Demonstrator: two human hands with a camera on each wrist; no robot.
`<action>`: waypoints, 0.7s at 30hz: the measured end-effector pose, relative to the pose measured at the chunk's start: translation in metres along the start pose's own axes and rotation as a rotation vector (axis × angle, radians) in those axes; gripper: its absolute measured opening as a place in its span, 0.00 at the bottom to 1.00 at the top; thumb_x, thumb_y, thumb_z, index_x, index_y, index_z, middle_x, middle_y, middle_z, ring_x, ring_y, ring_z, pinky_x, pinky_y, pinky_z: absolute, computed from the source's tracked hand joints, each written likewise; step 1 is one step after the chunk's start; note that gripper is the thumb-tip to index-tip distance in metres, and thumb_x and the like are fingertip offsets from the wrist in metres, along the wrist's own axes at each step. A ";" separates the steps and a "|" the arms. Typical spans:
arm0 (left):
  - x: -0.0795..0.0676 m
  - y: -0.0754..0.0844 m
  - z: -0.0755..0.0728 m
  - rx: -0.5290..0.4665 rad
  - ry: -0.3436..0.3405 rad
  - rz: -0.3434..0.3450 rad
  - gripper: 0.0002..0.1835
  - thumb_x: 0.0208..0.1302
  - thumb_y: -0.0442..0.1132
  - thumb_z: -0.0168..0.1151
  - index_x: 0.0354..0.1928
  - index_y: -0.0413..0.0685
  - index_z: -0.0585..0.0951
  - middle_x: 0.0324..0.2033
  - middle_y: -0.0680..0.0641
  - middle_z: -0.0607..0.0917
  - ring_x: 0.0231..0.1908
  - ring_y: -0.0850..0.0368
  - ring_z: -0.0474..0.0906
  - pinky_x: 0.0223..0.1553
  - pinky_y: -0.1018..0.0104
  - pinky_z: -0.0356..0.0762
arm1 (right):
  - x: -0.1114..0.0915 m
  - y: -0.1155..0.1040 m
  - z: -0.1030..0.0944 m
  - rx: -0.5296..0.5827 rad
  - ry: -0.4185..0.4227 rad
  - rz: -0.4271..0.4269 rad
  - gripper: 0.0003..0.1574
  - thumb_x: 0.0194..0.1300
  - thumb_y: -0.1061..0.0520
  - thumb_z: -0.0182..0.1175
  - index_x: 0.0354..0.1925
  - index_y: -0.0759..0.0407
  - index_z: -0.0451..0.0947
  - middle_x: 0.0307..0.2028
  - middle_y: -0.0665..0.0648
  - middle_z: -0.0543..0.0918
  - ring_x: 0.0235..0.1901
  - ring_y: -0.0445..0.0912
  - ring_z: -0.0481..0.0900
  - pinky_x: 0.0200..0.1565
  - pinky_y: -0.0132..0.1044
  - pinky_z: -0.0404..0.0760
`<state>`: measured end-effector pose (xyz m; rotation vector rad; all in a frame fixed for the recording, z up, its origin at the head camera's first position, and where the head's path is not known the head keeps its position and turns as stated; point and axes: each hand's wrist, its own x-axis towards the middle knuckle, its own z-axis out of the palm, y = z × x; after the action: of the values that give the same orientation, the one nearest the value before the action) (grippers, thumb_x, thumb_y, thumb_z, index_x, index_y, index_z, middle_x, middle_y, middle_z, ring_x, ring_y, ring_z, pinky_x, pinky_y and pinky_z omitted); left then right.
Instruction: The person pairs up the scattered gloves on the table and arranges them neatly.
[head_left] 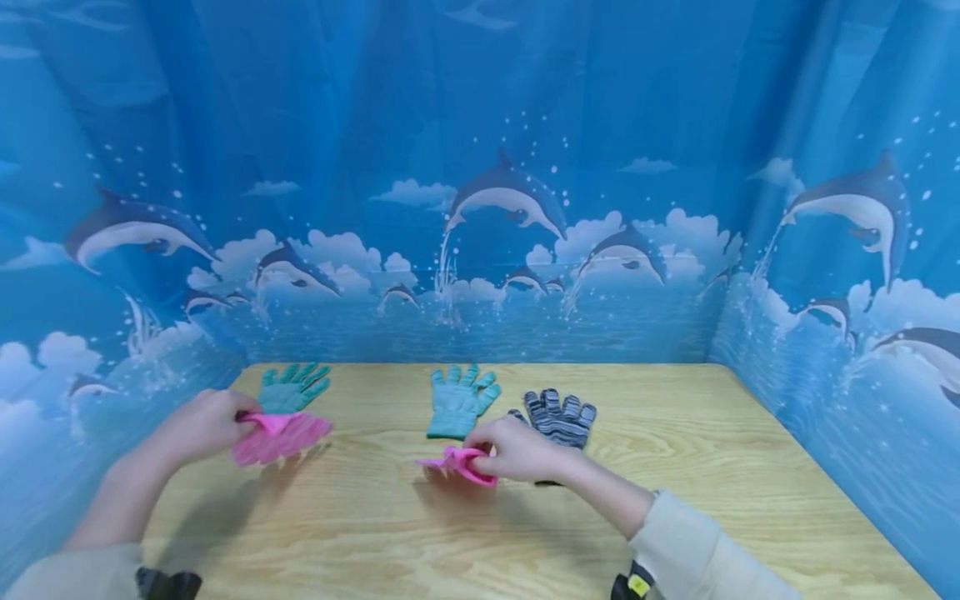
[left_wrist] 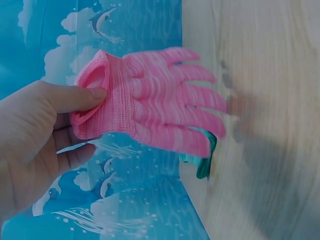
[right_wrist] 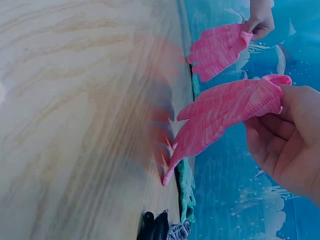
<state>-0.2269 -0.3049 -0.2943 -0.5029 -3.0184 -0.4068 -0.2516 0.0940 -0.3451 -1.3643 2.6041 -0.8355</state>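
My left hand [head_left: 213, 425] pinches a pink knit glove [left_wrist: 165, 100] by its cuff, thumb inside the opening, and the glove's fingers hang above the table at the left. Toward the middle, my right hand [head_left: 517, 450] holds a second pink glove [right_wrist: 225, 115] by the cuff, its fingertips at or just above the wood. Behind the left pink glove lies a teal glove [head_left: 288, 390]. Another teal glove [head_left: 456, 402] lies flat just beyond my right hand. A black-and-white striped glove [head_left: 558, 417] is partly hidden behind that hand.
The gloves lie toward the back of a light wooden table [head_left: 675, 508]. A blue curtain [head_left: 360, 167] printed with dolphins rises at its back and both sides. Dark straps [head_left: 633, 582] show at both wrists near the sleeves.
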 end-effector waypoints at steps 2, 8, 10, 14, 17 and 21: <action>0.002 0.002 -0.002 0.002 0.011 0.000 0.05 0.55 0.29 0.59 0.33 0.37 0.82 0.20 0.53 0.77 0.20 0.59 0.66 0.21 0.66 0.68 | 0.000 0.001 -0.003 0.037 0.014 0.016 0.06 0.60 0.63 0.58 0.34 0.55 0.81 0.23 0.41 0.77 0.20 0.34 0.69 0.25 0.26 0.70; 0.010 0.012 -0.008 0.012 0.028 -0.005 0.06 0.57 0.30 0.58 0.35 0.35 0.82 0.19 0.53 0.75 0.18 0.59 0.65 0.20 0.67 0.66 | -0.002 0.002 -0.016 0.114 0.038 0.068 0.07 0.62 0.63 0.55 0.35 0.55 0.80 0.25 0.44 0.79 0.21 0.39 0.70 0.24 0.29 0.70; 0.012 0.017 -0.009 0.029 0.038 -0.002 0.08 0.57 0.30 0.58 0.37 0.34 0.82 0.20 0.52 0.75 0.17 0.60 0.63 0.19 0.67 0.64 | -0.004 0.001 -0.021 0.128 0.049 0.086 0.07 0.62 0.63 0.55 0.35 0.55 0.80 0.26 0.45 0.80 0.21 0.40 0.71 0.24 0.30 0.71; 0.018 0.028 -0.008 0.057 0.069 0.028 0.07 0.58 0.30 0.58 0.36 0.36 0.82 0.19 0.52 0.73 0.17 0.60 0.60 0.20 0.66 0.61 | -0.007 -0.002 -0.030 0.168 0.077 0.137 0.08 0.64 0.61 0.54 0.38 0.55 0.80 0.27 0.46 0.80 0.21 0.40 0.69 0.24 0.31 0.70; 0.023 0.036 -0.003 0.088 0.119 0.094 0.04 0.57 0.30 0.60 0.32 0.40 0.83 0.19 0.53 0.73 0.19 0.59 0.62 0.21 0.64 0.63 | -0.009 -0.004 -0.038 0.184 0.104 0.154 0.08 0.64 0.60 0.54 0.38 0.55 0.80 0.27 0.46 0.79 0.20 0.39 0.68 0.22 0.31 0.68; 0.029 0.046 0.007 0.134 0.178 0.196 0.04 0.53 0.29 0.62 0.32 0.40 0.83 0.25 0.49 0.80 0.26 0.52 0.75 0.27 0.59 0.75 | -0.012 -0.005 -0.048 0.171 0.146 0.154 0.07 0.64 0.60 0.54 0.36 0.55 0.79 0.26 0.47 0.79 0.21 0.41 0.70 0.23 0.32 0.70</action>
<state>-0.2390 -0.2523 -0.2870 -0.7033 -2.7687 -0.2218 -0.2558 0.1221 -0.3042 -1.0816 2.6283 -1.1411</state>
